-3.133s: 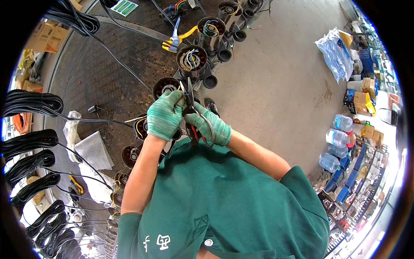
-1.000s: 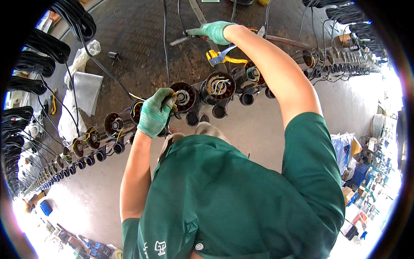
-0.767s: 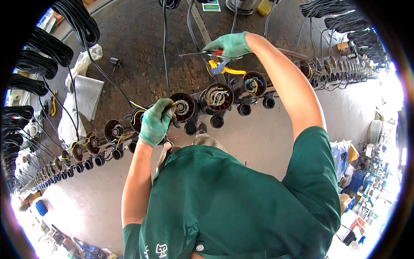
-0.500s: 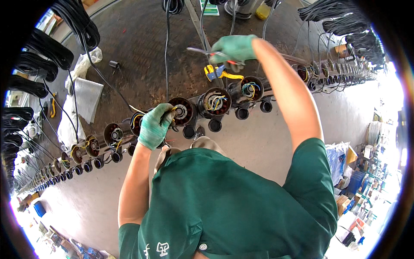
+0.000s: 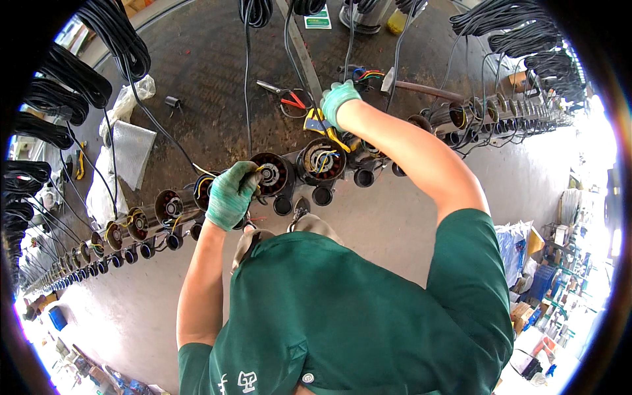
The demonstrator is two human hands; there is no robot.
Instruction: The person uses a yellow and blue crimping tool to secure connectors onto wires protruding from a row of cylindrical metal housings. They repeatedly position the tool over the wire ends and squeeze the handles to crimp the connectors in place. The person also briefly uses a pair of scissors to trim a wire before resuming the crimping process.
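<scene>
My left hand, in a green glove, is closed with thumb and fingertips pinched on a thin yellow wire beside an open round motor housing. My right hand, gloved too, reaches over the bench just above a yellow-and-blue wire stripper; its fingertips are hard to make out. Scissors with red handles lie on the bench to its left. Another motor housing with loose white, yellow and blue wires stands right of my left hand.
A long row of motor housings runs along the edge of the dark bench. Coiled black cables hang above it. A hammer, coloured leads and clear plastic wrap lie on the bench.
My right hand has let go of the scissors, which now lie on the bench, and has moved down toward the wire stripper. My left hand keeps its pinch at the housing.
</scene>
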